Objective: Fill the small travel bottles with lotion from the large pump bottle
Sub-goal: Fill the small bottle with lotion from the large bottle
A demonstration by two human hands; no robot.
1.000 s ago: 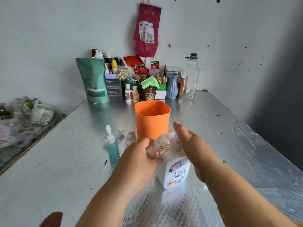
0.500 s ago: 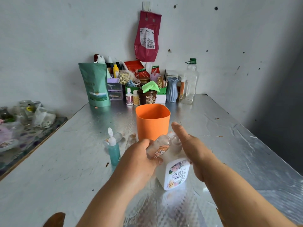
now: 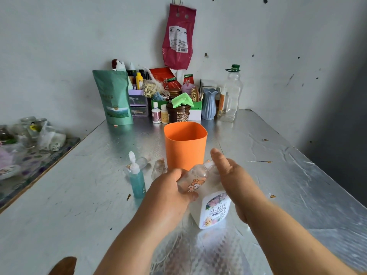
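Travel bottle held at the pump, on a foil-covered table

The left hand grips a small clear travel bottle, tilted, its neck beneath the right hand, which lies flat over the top of the large pump bottle, forefinger straight; an orange cup stands just behind; a teal bottle stands to the left, near two clear bottles lying down; the silvery table meets a pale, marked wall, with a green pouch and a blue vase at the back.
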